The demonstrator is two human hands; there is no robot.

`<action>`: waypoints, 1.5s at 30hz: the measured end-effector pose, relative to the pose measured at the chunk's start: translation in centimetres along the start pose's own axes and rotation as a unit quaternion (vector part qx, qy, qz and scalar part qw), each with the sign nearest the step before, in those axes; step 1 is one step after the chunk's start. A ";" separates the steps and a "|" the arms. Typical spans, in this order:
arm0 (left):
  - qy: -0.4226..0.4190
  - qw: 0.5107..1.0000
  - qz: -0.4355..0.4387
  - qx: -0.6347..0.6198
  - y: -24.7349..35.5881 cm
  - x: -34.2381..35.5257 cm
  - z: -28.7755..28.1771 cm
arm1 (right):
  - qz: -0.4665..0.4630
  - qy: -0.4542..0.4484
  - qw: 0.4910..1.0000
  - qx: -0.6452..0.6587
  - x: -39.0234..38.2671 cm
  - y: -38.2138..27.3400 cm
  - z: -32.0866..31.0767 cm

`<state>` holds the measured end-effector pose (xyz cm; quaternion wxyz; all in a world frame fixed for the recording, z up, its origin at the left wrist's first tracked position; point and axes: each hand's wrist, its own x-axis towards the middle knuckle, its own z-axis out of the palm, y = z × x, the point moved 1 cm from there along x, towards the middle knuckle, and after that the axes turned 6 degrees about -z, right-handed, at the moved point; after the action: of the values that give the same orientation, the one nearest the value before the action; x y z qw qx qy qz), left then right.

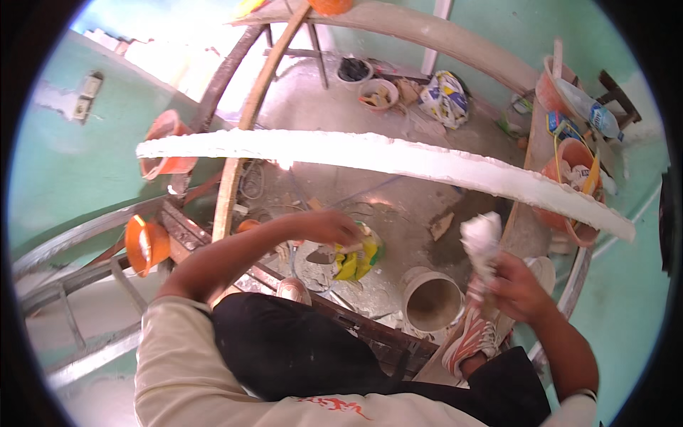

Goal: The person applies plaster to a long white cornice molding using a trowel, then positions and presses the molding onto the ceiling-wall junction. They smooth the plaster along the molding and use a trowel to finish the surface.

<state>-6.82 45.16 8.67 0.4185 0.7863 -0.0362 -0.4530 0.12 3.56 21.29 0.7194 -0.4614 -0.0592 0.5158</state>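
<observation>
My right hand (518, 286) is closed around the lower end of a white, plaster-coated wad (481, 238). The wad stands up from my fist, and I cannot make out whether it is fibre or cloth. My left hand (333, 228) hangs over the floor, apart from anything I can see. Its fingers are smeared by motion. Ahead of both hands a long white plaster strip (370, 151) with rough edges spans from left to right, its ends passing over orange buckets. Below my right hand's level stands a pale round bucket (432, 302), grey inside.
My feet rest on raised planks (398, 349). A wooden beam (249, 128) rises on the left, near an orange bucket (148, 245) and a ladder (71, 313). At right, a plank carries an orange bucket (573, 153) and a plastic bottle (605, 121). A yellow-green bag (359, 257) lies below.
</observation>
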 end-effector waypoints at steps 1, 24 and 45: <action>0.042 0.970 -0.047 -0.235 -3.6 -1.5 -0.7 | -0.018 0.010 0.999 0.030 2.7 2.0 1.4; 0.140 0.508 0.437 -0.729 -21.6 -8.0 -8.8 | -0.514 0.492 0.691 -0.128 30.1 19.6 5.6; 0.167 0.503 0.422 -0.736 -20.9 -8.2 -8.7 | -0.514 0.476 0.704 -0.117 35.2 20.2 10.8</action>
<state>-11.93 67.72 1.89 0.9861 0.1477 0.0529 0.0540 -3.55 38.99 -0.96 0.7461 -0.6239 0.0032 -0.2326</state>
